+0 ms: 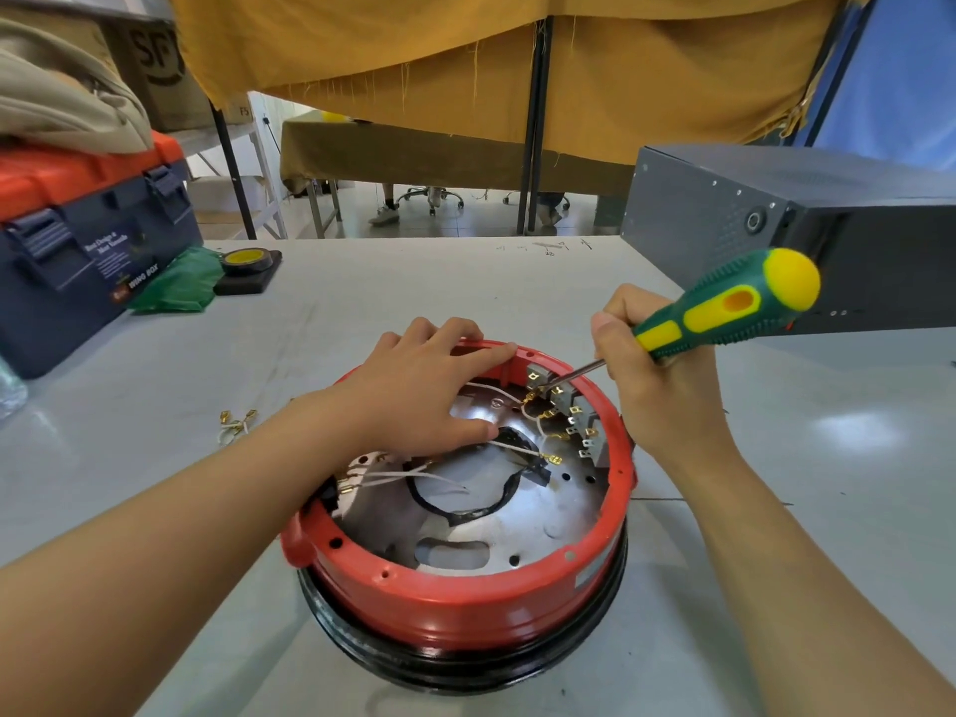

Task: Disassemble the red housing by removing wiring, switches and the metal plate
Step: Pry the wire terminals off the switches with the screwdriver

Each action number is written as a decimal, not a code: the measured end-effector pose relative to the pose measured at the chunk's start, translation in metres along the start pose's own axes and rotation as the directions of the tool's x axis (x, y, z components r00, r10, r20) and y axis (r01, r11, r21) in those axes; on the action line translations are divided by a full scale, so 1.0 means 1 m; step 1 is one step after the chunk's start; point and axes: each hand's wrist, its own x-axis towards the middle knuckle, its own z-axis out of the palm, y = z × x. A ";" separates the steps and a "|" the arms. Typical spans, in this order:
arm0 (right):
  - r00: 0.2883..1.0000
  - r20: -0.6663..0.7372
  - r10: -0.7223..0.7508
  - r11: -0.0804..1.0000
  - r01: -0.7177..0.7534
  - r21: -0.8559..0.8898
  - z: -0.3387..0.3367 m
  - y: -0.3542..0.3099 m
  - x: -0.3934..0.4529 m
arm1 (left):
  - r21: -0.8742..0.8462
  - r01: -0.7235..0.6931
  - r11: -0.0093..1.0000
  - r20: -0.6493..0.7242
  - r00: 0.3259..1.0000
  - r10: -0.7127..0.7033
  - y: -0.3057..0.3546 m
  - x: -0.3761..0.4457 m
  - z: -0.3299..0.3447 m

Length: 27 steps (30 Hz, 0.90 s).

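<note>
Here, right hand [653, 375] gripping screwdriver [724, 307], tip down-left on switches [569, 411]. Left hand [424, 390] spread flat inside red housing [465, 597]. "SF" on carton [155, 64].

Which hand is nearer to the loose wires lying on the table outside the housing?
Left. The left hand rests on the red housing, on the side toward the loose wires. The right hand grips the screwdriver beyond the housing's far-right rim, farther away.

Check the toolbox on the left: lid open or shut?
Shut. The orange lid sits flat on the toolbox, both front latches are down, and folded beige cloth lies on top.
</note>
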 end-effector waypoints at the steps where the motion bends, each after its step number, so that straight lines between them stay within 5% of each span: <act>1: 0.999 0.020 0.039 0.999 -0.039 0.017 -0.001 0.002 0.001 | 0.002 0.009 1.000 0.008 1.000 -0.009 -0.002 0.000 -0.001; 10: 0.965 0.142 0.221 0.954 -0.244 0.174 -0.009 0.016 0.010 | -0.036 0.052 0.998 -0.058 0.997 -0.054 -0.005 -0.004 0.005; 27: 0.944 0.043 0.328 0.900 -0.326 0.289 -0.003 0.016 0.010 | -0.023 0.052 0.998 -0.115 0.992 -0.054 -0.004 -0.003 0.009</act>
